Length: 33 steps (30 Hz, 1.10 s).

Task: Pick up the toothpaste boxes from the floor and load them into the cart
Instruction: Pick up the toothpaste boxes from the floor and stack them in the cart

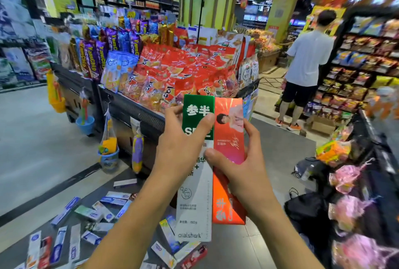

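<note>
I hold two toothpaste boxes upright side by side at chest height. My left hand (183, 150) grips the green and white box (195, 201), thumb across its front. My right hand (241, 167) grips the orange-red box (230, 117) beside it, thumb on its lower front and fingers round its right edge. Several more toothpaste boxes (90, 214), mostly blue and white, lie scattered on the grey floor at the lower left. No cart is clearly in view.
A black display bin (133, 106) heaped with red and purple snack bags stands straight ahead. A snack shelf (367, 74) and hanging pink bags (349, 210) line the right. A person in a white shirt (306, 61) stands in the aisle. A black bag (311, 206) lies on the floor.
</note>
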### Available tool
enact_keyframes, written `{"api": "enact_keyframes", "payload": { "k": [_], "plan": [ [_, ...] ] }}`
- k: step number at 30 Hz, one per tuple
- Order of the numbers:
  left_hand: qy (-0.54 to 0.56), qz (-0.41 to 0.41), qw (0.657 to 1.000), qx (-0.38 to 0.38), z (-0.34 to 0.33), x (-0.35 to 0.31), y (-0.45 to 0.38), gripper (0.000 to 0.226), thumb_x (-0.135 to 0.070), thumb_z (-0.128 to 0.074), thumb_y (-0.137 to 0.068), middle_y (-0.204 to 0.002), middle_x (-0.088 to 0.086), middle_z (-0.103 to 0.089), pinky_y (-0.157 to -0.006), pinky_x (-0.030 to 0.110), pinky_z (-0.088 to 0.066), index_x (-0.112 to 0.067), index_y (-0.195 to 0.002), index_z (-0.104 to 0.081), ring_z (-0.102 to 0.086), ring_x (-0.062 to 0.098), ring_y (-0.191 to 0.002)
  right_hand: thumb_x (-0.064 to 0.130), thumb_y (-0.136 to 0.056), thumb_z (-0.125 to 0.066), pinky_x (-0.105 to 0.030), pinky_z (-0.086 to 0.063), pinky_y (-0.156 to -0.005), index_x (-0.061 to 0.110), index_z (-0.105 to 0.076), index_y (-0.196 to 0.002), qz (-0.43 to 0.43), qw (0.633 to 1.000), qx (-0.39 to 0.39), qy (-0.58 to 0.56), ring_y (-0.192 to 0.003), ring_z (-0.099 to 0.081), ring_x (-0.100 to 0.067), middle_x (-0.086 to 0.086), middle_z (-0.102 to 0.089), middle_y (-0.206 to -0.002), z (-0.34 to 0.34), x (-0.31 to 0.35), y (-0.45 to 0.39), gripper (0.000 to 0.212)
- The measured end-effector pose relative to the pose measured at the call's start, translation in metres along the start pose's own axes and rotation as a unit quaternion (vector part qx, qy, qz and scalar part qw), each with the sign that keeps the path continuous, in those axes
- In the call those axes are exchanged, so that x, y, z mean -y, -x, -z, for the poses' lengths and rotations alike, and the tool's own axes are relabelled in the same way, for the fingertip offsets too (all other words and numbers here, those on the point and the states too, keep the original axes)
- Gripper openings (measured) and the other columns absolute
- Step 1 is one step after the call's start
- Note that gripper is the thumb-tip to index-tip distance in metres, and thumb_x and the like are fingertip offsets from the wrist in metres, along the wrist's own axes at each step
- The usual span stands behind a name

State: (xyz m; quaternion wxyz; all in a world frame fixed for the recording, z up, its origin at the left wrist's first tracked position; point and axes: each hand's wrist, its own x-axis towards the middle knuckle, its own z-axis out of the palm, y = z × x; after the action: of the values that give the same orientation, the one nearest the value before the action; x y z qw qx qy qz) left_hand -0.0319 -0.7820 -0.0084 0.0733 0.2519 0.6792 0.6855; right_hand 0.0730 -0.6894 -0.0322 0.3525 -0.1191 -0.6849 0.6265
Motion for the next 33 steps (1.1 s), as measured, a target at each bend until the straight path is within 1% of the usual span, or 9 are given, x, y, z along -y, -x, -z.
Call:
{"api": "enact_keyframes", "payload": {
  "k": [2,7,11,14,18,20,24,29,33],
  "plan": [
    [0.025,-0.010,0.999,0.026,-0.003,-0.005,0.000,0.047,-0.065,-0.072,-0.077,-0.106,-0.022,-0.070,-0.094,0.045,-0.055,-0.051,-0.114,-0.046,-0.069,0.002,-0.099,0.004,-0.076,-0.083,-0.032,-0.061,-0.076,0.041,-0.042,-0.136,0.000,1.000,-0.011,-0.023,-0.093,-0.074,-0.019,-0.003,-0.072,-0.117,0.005,0.009,-0.002,0.081],
    [0.063,-0.032,0.990,0.122,0.008,-0.006,0.019,0.056,-0.047,-0.066,-0.084,-0.110,-0.013,-0.073,-0.086,0.042,-0.060,-0.044,-0.135,-0.044,-0.072,0.009,-0.097,0.001,-0.079,-0.079,-0.037,-0.062,-0.081,0.033,-0.038,-0.141,0.000,0.997,-0.052,-0.050,-0.100,-0.073,-0.021,0.006,-0.073,-0.115,0.003,0.023,0.001,0.081],
    [0.084,-0.038,0.985,0.147,0.024,-0.004,0.030,0.055,-0.043,-0.064,-0.084,-0.108,-0.012,-0.074,-0.084,0.040,-0.061,-0.039,-0.136,-0.047,-0.074,0.011,-0.094,0.001,-0.077,-0.078,-0.028,-0.060,-0.071,0.032,-0.040,-0.137,0.004,0.995,-0.093,-0.044,-0.094,-0.075,-0.019,0.008,-0.076,-0.106,-0.015,0.036,0.017,0.077],
    [0.108,-0.039,0.975,0.188,0.033,-0.005,0.033,0.052,-0.040,-0.063,-0.087,-0.109,-0.008,-0.074,-0.082,0.041,-0.062,-0.037,-0.137,-0.048,-0.074,0.014,-0.094,0.008,-0.079,-0.077,-0.029,-0.061,-0.072,0.036,-0.040,-0.136,-0.010,0.990,-0.136,-0.022,-0.092,-0.075,-0.019,0.007,-0.076,-0.105,-0.027,0.045,0.040,0.074],
    [0.161,-0.037,0.956,0.242,0.032,-0.006,0.050,0.049,-0.031,-0.064,-0.090,-0.115,-0.009,-0.073,-0.088,0.032,-0.058,-0.030,-0.137,-0.051,-0.071,0.011,-0.104,0.017,-0.082,-0.075,-0.023,-0.058,-0.066,0.040,-0.041,-0.131,-0.018,0.978,-0.204,0.042,-0.084,-0.075,-0.014,0.009,-0.077,-0.101,-0.033,0.063,0.079,0.065],
    [0.179,-0.032,0.943,0.280,0.027,-0.007,0.063,0.047,-0.031,-0.064,-0.090,-0.115,-0.011,-0.073,-0.087,0.028,-0.057,-0.030,-0.135,-0.051,-0.070,0.009,-0.105,0.018,-0.081,-0.076,-0.018,-0.054,-0.059,0.039,-0.041,-0.132,-0.024,0.965,-0.254,0.066,-0.077,-0.075,-0.011,0.006,-0.077,-0.101,-0.033,0.070,0.101,0.065],
    [0.222,0.002,0.906,0.361,0.009,-0.014,0.098,0.044,-0.033,-0.065,-0.084,-0.102,-0.011,-0.076,-0.070,0.019,-0.056,-0.034,-0.127,-0.052,-0.073,0.009,-0.093,0.024,-0.075,-0.077,-0.013,-0.047,-0.048,0.037,-0.043,-0.134,-0.035,0.927,-0.360,0.098,-0.063,-0.069,-0.006,-0.004,-0.076,-0.102,-0.024,0.085,0.153,0.069],
    [0.229,0.014,0.861,0.454,-0.020,-0.029,0.147,0.040,-0.031,-0.064,-0.092,-0.105,-0.007,-0.076,-0.070,0.025,-0.057,-0.037,-0.129,-0.050,-0.074,0.013,-0.092,0.023,-0.076,-0.077,-0.018,-0.049,-0.048,0.038,-0.046,-0.131,-0.029,0.873,-0.472,0.118,-0.060,-0.068,-0.009,-0.003,-0.076,-0.091,-0.007,0.112,0.218,0.065],
    [0.223,0.026,0.828,0.514,-0.048,-0.042,0.198,0.037,-0.029,-0.063,-0.097,-0.111,-0.003,-0.075,-0.076,0.035,-0.058,-0.039,-0.130,-0.050,-0.073,0.019,-0.097,0.030,-0.069,-0.079,-0.029,-0.059,-0.062,0.041,-0.048,-0.127,-0.026,0.824,-0.551,0.129,-0.075,-0.073,-0.017,0.002,-0.076,-0.093,0.015,0.127,0.276,0.067]
  ]
}}
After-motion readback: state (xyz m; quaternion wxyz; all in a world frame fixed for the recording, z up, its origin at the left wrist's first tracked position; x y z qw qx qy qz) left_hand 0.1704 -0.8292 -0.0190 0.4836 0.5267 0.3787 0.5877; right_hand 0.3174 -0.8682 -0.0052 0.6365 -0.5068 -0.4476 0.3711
